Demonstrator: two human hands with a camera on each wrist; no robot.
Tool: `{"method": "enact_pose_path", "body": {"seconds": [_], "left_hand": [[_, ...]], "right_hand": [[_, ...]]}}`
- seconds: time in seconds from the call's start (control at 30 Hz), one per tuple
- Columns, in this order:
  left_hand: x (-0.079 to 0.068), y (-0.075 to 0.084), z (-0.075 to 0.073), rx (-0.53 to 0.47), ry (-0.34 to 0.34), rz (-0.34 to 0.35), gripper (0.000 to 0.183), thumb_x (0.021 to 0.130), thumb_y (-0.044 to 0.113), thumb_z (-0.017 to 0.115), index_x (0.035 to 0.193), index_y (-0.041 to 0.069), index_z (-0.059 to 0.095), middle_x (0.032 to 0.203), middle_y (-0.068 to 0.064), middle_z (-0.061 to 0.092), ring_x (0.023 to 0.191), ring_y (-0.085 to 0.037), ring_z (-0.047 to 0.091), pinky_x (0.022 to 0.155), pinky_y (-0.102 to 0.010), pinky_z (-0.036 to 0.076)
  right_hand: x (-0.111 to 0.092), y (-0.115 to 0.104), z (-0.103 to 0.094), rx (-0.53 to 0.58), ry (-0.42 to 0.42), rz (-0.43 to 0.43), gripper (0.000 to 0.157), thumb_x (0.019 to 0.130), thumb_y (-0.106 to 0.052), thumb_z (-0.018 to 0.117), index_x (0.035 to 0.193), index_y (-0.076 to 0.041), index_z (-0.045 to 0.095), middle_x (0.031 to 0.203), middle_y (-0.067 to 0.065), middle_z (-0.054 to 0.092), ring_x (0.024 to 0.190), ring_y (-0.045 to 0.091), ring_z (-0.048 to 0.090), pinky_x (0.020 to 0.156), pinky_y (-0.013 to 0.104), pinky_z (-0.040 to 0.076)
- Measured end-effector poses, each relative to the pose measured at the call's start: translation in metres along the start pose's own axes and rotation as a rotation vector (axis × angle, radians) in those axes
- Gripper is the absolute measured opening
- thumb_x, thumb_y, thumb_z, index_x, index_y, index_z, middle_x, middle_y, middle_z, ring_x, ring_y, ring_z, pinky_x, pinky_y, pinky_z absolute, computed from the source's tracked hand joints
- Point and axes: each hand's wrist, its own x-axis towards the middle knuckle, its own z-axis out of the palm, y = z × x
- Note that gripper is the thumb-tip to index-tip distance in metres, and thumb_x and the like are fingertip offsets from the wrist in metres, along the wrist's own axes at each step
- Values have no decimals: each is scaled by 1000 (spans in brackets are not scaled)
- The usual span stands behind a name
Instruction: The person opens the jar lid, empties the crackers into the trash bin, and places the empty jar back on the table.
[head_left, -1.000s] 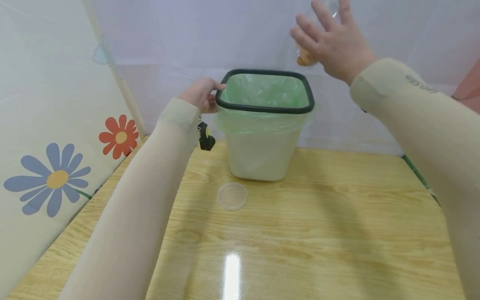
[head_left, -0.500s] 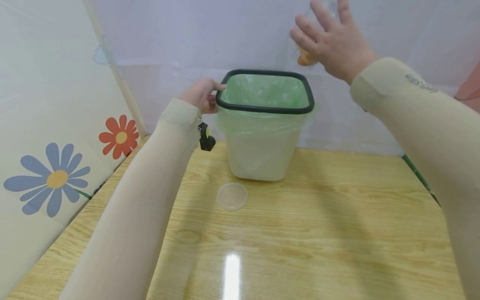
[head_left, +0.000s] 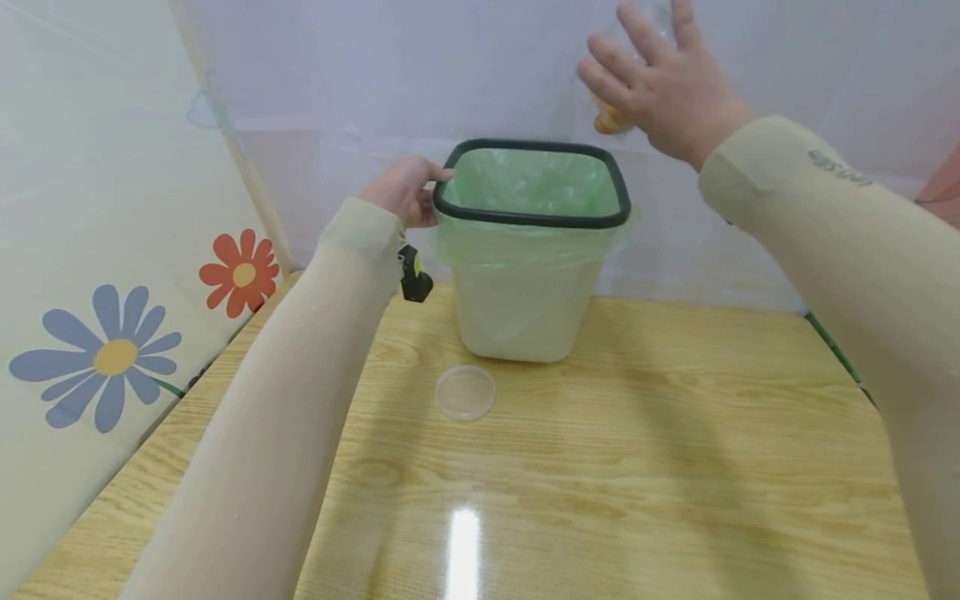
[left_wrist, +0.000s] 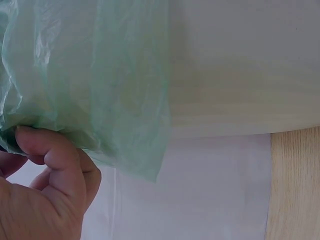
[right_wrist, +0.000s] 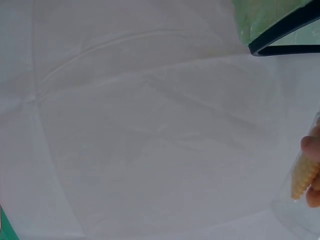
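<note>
My left hand grips the dark rim of a pale trash bin at its left side. In the left wrist view the fingers pinch the rim through the green bag that lines the bin and hangs over its outside. Up and to the right of the bin, my right hand holds a tilted clear plastic container. Ridged orange-yellow pieces show inside it, and also below the fingers in the head view. The palm hides much of the container there.
A clear round lid lies on the wooden table in front of the bin. White sheeting hangs behind the bin, close to it. A wall with a blue flower and a red flower runs along the left.
</note>
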Motion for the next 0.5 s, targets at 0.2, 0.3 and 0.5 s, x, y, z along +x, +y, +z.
{"method": "enact_pose_path", "body": {"seconds": [0.2,0.3,0.5], "left_hand": [[0,1,1,-9,4,-16,39,103,13,55,142,18,54,113,-4,56,78,-12,60,55,-25,53],[1,2,1,-9,2,-15,39,103,13,55,142,18,54,112,-4,55,79,-12,59,55,-25,53],[1,2,1,-16,11,-14,39,103,14,56,142,19,56,111,-4,56,80,-12,59,56,-25,52]], "right_hand": [[0,1,0,-4,0,-9,77,95,12,53,158,-7,15,165,20,16,152,43,8,119,65,-4],[0,1,0,-10,1,-12,77,94,12,55,158,-7,15,165,19,16,152,43,9,120,64,-4],[1,0,-2,-50,-5,-27,76,97,9,55,158,-7,14,165,18,14,153,42,7,121,63,-3]]}}
